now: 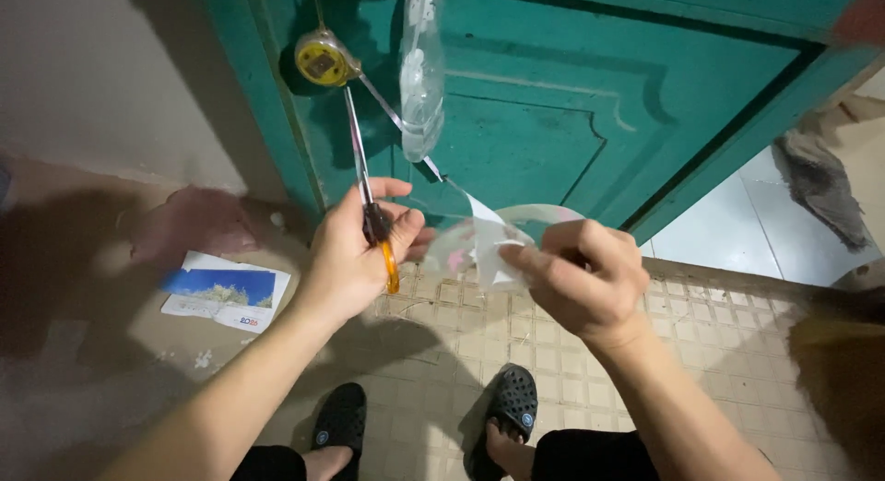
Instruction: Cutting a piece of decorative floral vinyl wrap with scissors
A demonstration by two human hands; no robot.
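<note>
Head view, looking down: the biggest thing in sight is a green panelled door [572, 103], standing behind everything else, with a pale tiled floor [442, 352] below it. Hanging in front of the door is a clear plastic bottle [422, 75] with a white cap, and beside it to the left a yellow tape measure [320, 59]. On the floor to the left lies a printed card [224, 292] with a blue sky picture. Two black perforated sandals [512, 412] show at the bottom edge. The left hand [355, 255] is closed around the handles of a pair of scissors [367, 190]; the handles are orange and dark, and the blades point up toward the tape measure. Whether the blades are parted cannot be told. The right hand [581, 278] is curled, its thumb and fingertips pinching a curved piece of clear plastic [475, 246] with a white patch on it. That piece sits between the two hands, just beside the scissor handles, at chest level above the floor.
</note>
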